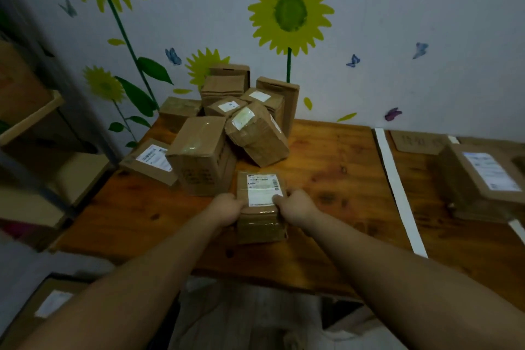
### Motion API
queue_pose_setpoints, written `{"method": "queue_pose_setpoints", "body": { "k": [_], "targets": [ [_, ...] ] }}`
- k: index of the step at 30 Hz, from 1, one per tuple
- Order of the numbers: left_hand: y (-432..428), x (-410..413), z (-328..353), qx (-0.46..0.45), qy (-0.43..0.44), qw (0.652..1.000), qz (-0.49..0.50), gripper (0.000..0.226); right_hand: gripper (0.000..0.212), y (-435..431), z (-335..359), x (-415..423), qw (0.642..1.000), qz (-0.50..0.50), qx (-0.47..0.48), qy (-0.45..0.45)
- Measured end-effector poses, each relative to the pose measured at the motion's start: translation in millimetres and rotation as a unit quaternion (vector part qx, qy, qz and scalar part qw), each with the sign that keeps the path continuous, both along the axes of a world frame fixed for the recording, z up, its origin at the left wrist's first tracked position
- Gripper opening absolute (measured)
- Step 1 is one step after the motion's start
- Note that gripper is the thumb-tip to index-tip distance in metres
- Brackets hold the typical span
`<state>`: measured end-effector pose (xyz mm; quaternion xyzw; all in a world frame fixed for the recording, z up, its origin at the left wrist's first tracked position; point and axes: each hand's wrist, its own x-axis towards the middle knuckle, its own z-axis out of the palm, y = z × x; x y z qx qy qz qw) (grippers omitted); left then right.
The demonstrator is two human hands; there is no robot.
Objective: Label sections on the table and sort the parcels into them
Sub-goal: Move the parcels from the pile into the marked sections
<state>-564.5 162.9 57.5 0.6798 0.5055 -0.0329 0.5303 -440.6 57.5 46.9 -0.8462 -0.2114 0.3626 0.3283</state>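
Observation:
A small cardboard parcel (260, 209) with a white shipping label on top sits at the middle of the wooden table (335, 167). My left hand (227, 207) grips its left side and my right hand (295, 206) grips its right side, thumbs on the top face. Behind it lies a pile of several brown parcels (227, 125) against the wall. A white tape strip (397, 190) runs across the table on the right. Beyond the strip lie a cardboard label card (417, 141) and a labelled parcel (483, 182).
A shelf unit with boxes (31, 122) stands left of the table. Another labelled box (48, 307) sits low at the bottom left, below the table edge. The wall behind carries sunflower and butterfly stickers.

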Motion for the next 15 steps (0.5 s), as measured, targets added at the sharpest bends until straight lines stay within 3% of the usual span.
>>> {"method": "queue_pose_setpoints", "body": {
  "k": [7,15],
  "targets": [
    [-37.2,-40.4,21.7,0.039,-0.151,0.987,0.029,0.038,0.035,-40.1,29.7,-40.8,0.994,-0.069,0.076,-0.046],
    [-84.2,-22.6,69.9,0.078,-0.273,0.959,-0.002,0.046,0.035,-102.5,80.0,-43.5,0.975,-0.128,0.153,-0.102]
  ]
}}
